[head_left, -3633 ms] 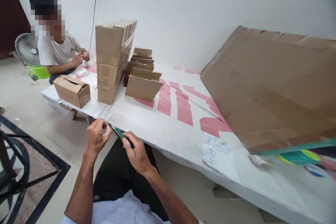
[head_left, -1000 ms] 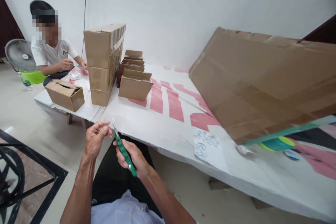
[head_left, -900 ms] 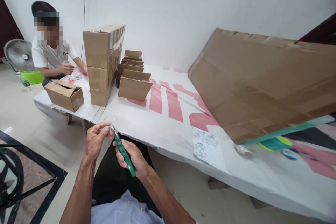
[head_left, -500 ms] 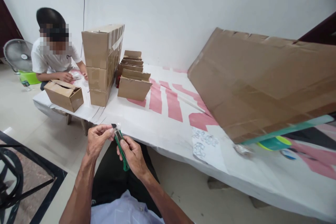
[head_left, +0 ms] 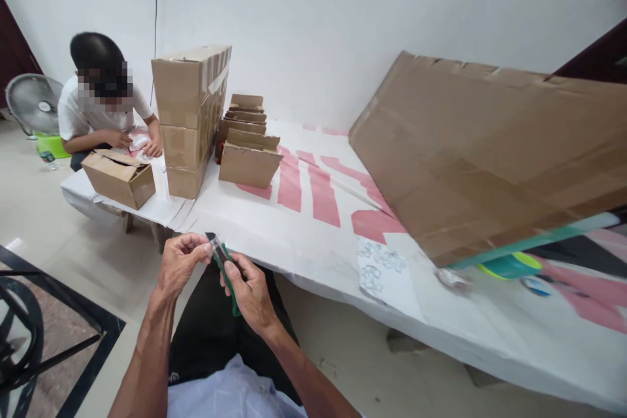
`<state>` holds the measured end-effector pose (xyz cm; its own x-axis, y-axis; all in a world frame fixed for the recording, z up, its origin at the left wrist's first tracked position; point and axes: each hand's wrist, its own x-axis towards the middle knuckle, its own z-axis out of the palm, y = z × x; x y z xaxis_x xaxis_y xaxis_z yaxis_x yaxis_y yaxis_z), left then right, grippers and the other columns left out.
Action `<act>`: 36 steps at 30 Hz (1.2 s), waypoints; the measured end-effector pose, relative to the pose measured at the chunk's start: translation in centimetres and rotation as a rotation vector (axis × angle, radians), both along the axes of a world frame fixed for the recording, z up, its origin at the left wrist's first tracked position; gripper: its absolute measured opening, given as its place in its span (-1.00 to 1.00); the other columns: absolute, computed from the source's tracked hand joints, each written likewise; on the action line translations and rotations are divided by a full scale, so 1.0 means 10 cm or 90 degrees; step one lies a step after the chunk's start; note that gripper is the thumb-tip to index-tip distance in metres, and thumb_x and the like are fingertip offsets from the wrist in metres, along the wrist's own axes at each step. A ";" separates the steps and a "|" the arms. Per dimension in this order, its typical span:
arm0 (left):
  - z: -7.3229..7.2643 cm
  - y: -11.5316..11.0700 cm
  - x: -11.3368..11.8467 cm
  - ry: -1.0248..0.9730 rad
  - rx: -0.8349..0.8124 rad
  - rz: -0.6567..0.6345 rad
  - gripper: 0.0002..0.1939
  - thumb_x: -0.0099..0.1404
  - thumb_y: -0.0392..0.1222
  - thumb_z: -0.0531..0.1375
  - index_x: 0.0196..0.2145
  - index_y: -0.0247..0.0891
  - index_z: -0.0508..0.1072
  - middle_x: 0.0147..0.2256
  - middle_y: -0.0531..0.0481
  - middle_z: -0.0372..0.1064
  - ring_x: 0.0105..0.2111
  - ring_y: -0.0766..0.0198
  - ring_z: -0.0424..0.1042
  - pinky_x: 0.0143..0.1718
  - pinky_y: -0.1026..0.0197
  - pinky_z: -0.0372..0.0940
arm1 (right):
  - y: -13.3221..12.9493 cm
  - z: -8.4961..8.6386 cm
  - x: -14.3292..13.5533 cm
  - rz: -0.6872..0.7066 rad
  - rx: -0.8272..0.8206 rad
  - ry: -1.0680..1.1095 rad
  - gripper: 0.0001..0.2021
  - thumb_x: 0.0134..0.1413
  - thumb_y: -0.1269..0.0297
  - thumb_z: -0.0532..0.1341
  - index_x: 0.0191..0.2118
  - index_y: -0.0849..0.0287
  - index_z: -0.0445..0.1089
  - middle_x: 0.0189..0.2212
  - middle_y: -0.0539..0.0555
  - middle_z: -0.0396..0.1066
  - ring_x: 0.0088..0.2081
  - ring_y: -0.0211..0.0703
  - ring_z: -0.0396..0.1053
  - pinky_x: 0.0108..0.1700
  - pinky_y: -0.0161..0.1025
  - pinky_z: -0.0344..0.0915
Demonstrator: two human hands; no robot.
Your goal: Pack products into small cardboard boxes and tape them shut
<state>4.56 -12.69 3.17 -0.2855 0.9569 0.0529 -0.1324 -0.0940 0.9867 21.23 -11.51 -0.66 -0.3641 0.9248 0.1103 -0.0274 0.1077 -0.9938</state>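
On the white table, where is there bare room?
Bare: beyond the green utility knife, between the open brown cardboard box and the blue-patterned white sheet. Crowded: around the tall brown carton stack, left, and the large tilted brown cardboard, right.

Makeshift indoor workroom: long white-covered surface (head_left: pixel 304 255), centre; taped cartons (head_left: pixel 183 111), stacked, left; fan (head_left: pixel 33 104), far left; tiled floor (head_left: pixel 98 248), lower left.

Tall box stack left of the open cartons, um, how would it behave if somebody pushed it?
A sideways push high up could tip the tall box stack, as it stands much taller than its near face is wide. Its cardboard will probably stay fairly stiff, since the sides look flat and the edges straight. Weight is hard to judge: the contents are hidden.
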 end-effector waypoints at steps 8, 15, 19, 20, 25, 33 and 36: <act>-0.12 0.00 -0.10 0.009 -0.007 0.035 -0.70 0.01 -0.03 0.52 -0.47 -0.32 0.62 -0.58 0.02 0.48 -0.57 0.35 0.38 -0.43 0.29 0.30 | 0.07 -0.05 0.02 -0.157 0.046 -0.032 -0.62 0.31 -0.13 0.18 -0.20 0.12 0.44 -0.54 -0.06 0.36 -0.53 -0.23 0.30 -0.46 -0.28 0.27; -0.20 0.01 -0.09 -0.068 0.051 0.068 -0.70 0.05 -0.03 0.54 -0.39 -0.31 0.66 -0.51 0.01 0.53 -0.50 0.35 0.43 -0.33 0.27 0.37 | 0.16 0.03 -0.02 -0.012 -0.077 0.171 -0.56 0.25 -0.22 0.25 -0.28 0.10 0.35 -0.38 -0.01 0.47 -0.54 -0.32 0.32 -0.48 -0.32 0.26; -0.19 -0.01 -0.06 -0.063 0.051 0.053 -0.68 0.04 -0.02 0.56 -0.36 -0.30 0.68 -0.48 -0.03 0.57 -0.46 0.31 0.46 -0.30 0.24 0.41 | 0.18 0.10 -0.11 0.008 -0.108 0.211 -0.60 0.14 -0.12 0.39 -0.29 0.11 0.36 -0.47 -0.08 0.39 -0.56 -0.36 0.25 -0.50 -0.34 0.18; -0.18 -0.01 -0.05 -0.056 0.051 0.052 -0.68 0.04 -0.02 0.56 -0.36 -0.30 0.69 -0.47 -0.03 0.57 -0.46 0.31 0.46 -0.30 0.25 0.41 | 0.20 0.12 -0.13 0.004 -0.101 0.208 -0.62 0.11 -0.09 0.42 -0.29 0.12 0.38 -0.51 -0.10 0.36 -0.57 -0.36 0.23 -0.48 -0.34 0.20; -0.12 -0.04 0.01 0.015 0.083 0.012 -0.74 0.10 -0.03 0.52 -0.40 -0.29 0.70 -0.45 -0.06 0.59 -0.47 0.27 0.49 -0.37 0.24 0.41 | 0.25 0.21 -0.22 -0.031 -0.080 0.201 -0.66 0.00 0.02 0.48 -0.26 0.13 0.45 -0.49 -0.08 0.42 -0.55 -0.32 0.27 -0.47 -0.31 0.26; -0.09 -0.05 0.06 0.269 0.223 0.055 -0.90 0.30 -0.24 0.38 -0.37 -0.25 0.69 -0.44 -0.04 0.57 -0.45 0.27 0.49 -0.38 0.26 0.35 | 0.28 0.21 -0.24 -0.085 -0.089 0.194 -0.68 -0.08 0.09 0.50 -0.34 0.12 0.43 -0.48 -0.07 0.45 -0.54 -0.29 0.34 -0.44 -0.28 0.35; -0.07 -0.05 0.10 0.309 0.282 0.070 -0.89 0.35 -0.25 0.35 -0.36 -0.24 0.67 -0.46 -0.02 0.56 -0.47 0.30 0.48 -0.39 0.26 0.35 | 0.29 0.21 -0.23 -0.083 -0.126 0.224 -0.66 -0.13 0.08 0.52 -0.34 0.12 0.43 -0.47 -0.06 0.45 -0.50 -0.26 0.39 -0.36 -0.24 0.42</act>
<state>5.51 -13.18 2.42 -0.2250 0.7816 0.5818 0.3506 -0.4922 0.7968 18.97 -8.63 1.39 -0.2140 0.9766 0.0227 -0.3670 -0.0588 -0.9284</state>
